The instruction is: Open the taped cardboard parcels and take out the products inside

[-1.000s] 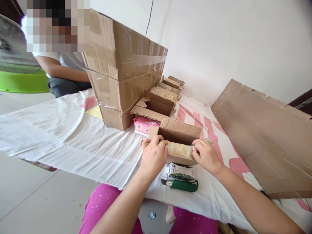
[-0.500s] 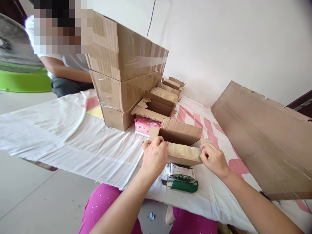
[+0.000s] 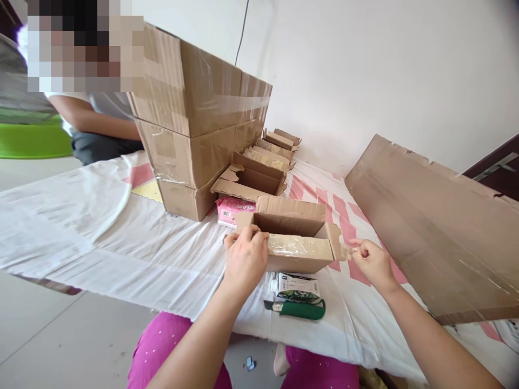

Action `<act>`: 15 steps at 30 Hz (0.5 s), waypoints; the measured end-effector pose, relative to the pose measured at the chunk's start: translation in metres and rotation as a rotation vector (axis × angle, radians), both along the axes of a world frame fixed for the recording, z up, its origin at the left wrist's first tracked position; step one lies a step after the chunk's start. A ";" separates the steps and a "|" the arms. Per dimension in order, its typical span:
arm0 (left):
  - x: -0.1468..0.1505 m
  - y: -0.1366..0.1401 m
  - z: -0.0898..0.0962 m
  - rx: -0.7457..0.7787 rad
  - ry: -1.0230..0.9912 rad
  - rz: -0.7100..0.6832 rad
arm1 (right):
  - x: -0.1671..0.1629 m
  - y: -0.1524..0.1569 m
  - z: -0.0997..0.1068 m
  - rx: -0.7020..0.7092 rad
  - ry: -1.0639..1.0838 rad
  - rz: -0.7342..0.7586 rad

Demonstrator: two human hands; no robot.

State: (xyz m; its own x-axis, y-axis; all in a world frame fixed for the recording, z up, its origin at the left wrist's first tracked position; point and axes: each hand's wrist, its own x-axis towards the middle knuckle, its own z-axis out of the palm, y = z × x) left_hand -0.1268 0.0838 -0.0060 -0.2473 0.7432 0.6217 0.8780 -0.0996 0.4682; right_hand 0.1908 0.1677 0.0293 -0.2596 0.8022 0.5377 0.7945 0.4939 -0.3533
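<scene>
An open small cardboard box stands on the cloth in front of me, with its back flap raised. Shiny tape covers its front flap. My left hand is closed on the left end of that front flap. At the other side, my right hand pinches the outer end of the right flap, where a translucent bit, perhaps tape, shows at the fingertips. Just before the box lie a white and green carton with a cap and a box cutter with a green handle.
Stacked large boxes rise at left, with a person's arm behind them. Further open boxes line up behind a pink packet. A large cardboard sheet leans at right. White cloth covers the table.
My right hand has moved right, from the front flap's right corner to the right flap, which now sticks outward. My left hand stays on the front flap. The view has shifted slightly.
</scene>
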 end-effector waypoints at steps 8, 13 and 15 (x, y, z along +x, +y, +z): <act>0.008 0.001 -0.001 0.044 -0.011 -0.041 | 0.053 0.002 -0.013 -0.108 0.484 -0.056; 0.009 0.007 -0.005 0.074 -0.086 -0.040 | 0.047 -0.015 -0.005 -0.084 0.370 -0.098; 0.006 0.009 -0.008 0.084 -0.150 -0.055 | 0.044 -0.021 -0.001 0.020 0.266 -0.160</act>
